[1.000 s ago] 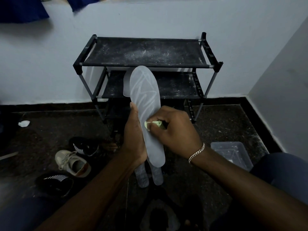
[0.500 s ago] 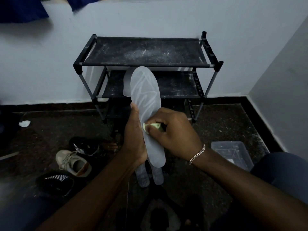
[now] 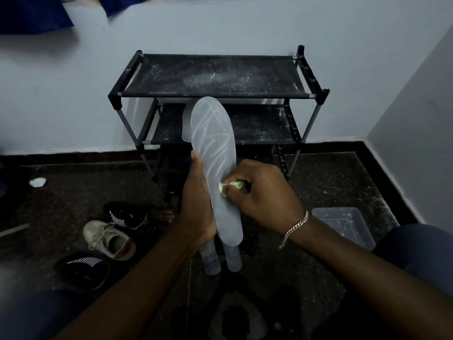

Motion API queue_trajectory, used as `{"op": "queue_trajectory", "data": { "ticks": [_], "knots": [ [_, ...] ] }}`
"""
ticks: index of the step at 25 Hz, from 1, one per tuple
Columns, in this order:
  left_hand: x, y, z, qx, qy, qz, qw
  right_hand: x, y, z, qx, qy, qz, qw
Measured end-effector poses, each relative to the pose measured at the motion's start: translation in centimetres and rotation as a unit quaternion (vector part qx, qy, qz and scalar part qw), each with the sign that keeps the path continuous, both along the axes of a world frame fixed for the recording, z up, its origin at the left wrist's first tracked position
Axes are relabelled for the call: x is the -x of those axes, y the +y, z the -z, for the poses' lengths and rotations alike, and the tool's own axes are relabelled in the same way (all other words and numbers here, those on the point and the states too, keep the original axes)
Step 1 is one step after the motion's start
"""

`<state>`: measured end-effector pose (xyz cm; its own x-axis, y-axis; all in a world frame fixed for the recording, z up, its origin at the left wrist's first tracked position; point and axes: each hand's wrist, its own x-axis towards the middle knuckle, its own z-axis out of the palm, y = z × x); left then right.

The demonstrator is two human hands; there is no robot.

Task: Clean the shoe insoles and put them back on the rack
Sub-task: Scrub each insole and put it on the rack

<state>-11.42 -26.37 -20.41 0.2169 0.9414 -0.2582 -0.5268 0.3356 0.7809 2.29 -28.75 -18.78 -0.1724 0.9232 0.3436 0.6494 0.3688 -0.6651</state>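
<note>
Thin pale-grey insole (image 3: 213, 153), likely light and floppy, toe toward 12 o'clock: left hand (image 3: 198, 204) grips its 9 o'clock edge mid-length; right hand (image 3: 259, 192) pinches a pale-green wad (image 3: 230, 186).

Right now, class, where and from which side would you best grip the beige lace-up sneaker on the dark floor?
Probably the heel collar of the beige lace-up sneaker, from above: its opening faces up, unobstructed, so fingers can hook inside the rim.

Dark floor (image 3: 331, 180) carries rack (image 3: 213, 77), shoes (image 3: 110, 239), insoles (image 3: 232, 261), plastic tub (image 3: 343, 224).
</note>
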Motion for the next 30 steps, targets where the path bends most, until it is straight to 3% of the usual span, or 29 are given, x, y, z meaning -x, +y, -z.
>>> {"op": "queue_trajectory", "data": {
  "ticks": [6, 11, 15, 20, 25, 30],
  "knots": [
    [-0.1, 0.3, 0.2, -0.006, -0.013, 0.022, 1.000, 0.5, -0.4, -0.1, -0.008, 0.004, -0.016, 1.000],
    [-0.2, -0.2, 0.2, -0.008, -0.009, 0.014, 1.000, -0.1, 0.4, 0.1, -0.008, 0.014, 0.042, 0.999],
    [-0.2, -0.1, 0.3, -0.004, -0.015, 0.005, 1.000, 0.6, -0.3, 0.1, -0.009, 0.005, -0.003, 1.000],
    [-0.3, 0.0, 0.7, 0.003, -0.011, -0.007, 1.000, -0.4, 0.4, -0.1, -0.019, 0.000, 0.040, 0.999],
    [-0.1, 0.2, 0.7, -0.002, 0.003, 0.001, 1.000, 0.0, -0.2, -0.1, -0.002, -0.020, -0.001, 1.000],
    [-0.4, -0.1, 0.6, -0.014, 0.011, 0.007, 1.000, -0.6, 0.6, -0.3, -0.021, -0.014, 0.055, 0.998]
  ]
}}
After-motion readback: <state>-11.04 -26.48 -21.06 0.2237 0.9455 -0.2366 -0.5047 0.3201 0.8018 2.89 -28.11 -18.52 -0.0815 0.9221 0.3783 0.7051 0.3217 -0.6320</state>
